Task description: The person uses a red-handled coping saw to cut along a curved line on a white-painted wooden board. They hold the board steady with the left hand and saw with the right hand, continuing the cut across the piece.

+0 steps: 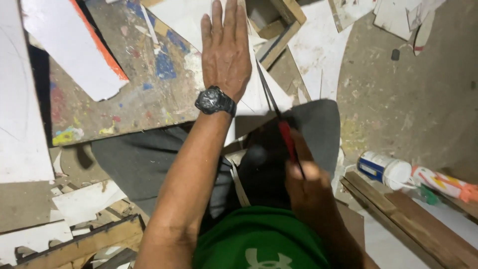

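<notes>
Head view: left hand (225, 55) flat on one white sheet (259, 97), right hand (307, 187) gripping one knife (280, 119).

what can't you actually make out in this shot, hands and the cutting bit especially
- Head view: the left hand lies flat on the white sheet; its fingertips are cut off by the top edge.
- The right hand is dark and blurred, so its grip on the red-handled blade is unclear.
- The blade's tip is too thin to place.
- The glue bottle has unreadably small print.
</notes>
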